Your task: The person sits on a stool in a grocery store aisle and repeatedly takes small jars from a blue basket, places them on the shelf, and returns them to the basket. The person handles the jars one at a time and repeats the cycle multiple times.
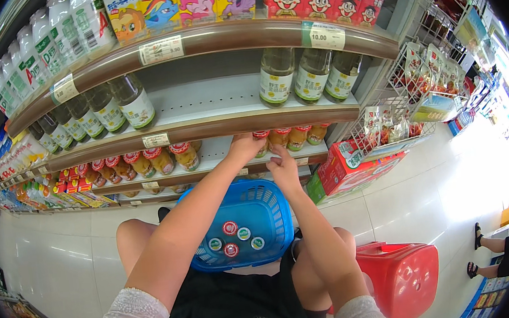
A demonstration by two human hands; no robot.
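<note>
My left hand (247, 147) reaches onto a lower shelf and grips a red-lidded glass jar (260, 143); its fingertips are partly hidden. My right hand (283, 167) is just below the neighbouring jar (279, 137), index finger raised against or close to it, the other fingers loosely bent. Two more jars stand to the right of these. Below my arms, a blue plastic shopping basket (284, 211) sits between my legs. Inside it are two red-lidded jars (229, 228) and three containers with green-and-white lids (243, 233).
Overhanging the jars is a brown shelf edge (214, 129) carrying large bottles (275, 80). More jars (159, 160) line the shelf leftward. Wire racks (386, 131) and red cartons (344, 168) border the right. A red plastic stool (402, 278) is beside me; a person's feet (475, 266) show far right.
</note>
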